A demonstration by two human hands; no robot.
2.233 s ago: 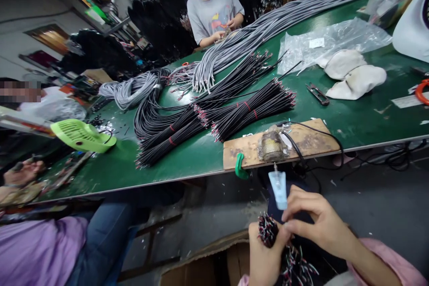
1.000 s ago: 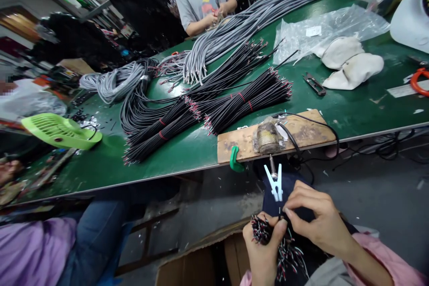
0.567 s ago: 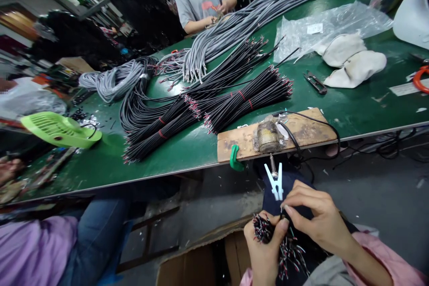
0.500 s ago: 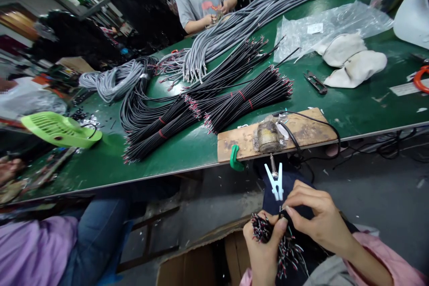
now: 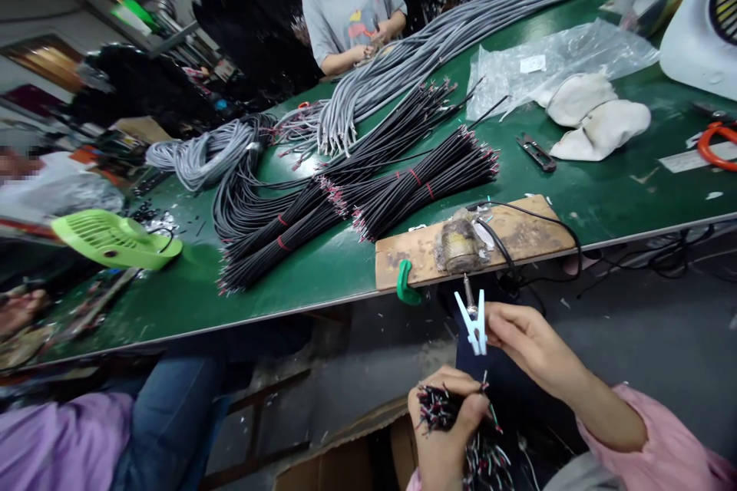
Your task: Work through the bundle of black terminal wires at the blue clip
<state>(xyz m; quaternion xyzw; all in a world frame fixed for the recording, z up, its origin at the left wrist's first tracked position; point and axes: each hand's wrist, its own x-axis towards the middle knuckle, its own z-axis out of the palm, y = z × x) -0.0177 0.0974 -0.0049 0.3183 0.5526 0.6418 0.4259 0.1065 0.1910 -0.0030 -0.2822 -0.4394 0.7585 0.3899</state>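
Note:
My left hand (image 5: 441, 426) is closed around a bundle of thin black cables (image 5: 436, 408), with stripped red, white and black wire ends sticking out. One cable end stands up between its thumb and forefinger. My right hand (image 5: 521, 337) has its fingers bent together at the right side of a light blue clothespin (image 5: 475, 328); its fingertips are partly hidden behind the pin. The clothespin sits at the end of a metal shaft (image 5: 468, 291) coming from a small motor (image 5: 461, 243). More loose wire ends (image 5: 487, 460) hang below my left hand.
A wooden board (image 5: 403, 257) carries the motor at the edge of the green table (image 5: 322, 276), beside a green clamp (image 5: 408, 284). Tied black cable bundles (image 5: 426, 180), grey cables (image 5: 403, 54), snips (image 5: 535, 152) and white gloves (image 5: 599, 123) lie behind. A co-worker (image 5: 354, 11) sits across.
My right hand has left the cable end at my left hand and moved up to the clothespin. My left hand, still holding the bundle, has shifted slightly down and left. The view has tilted slightly.

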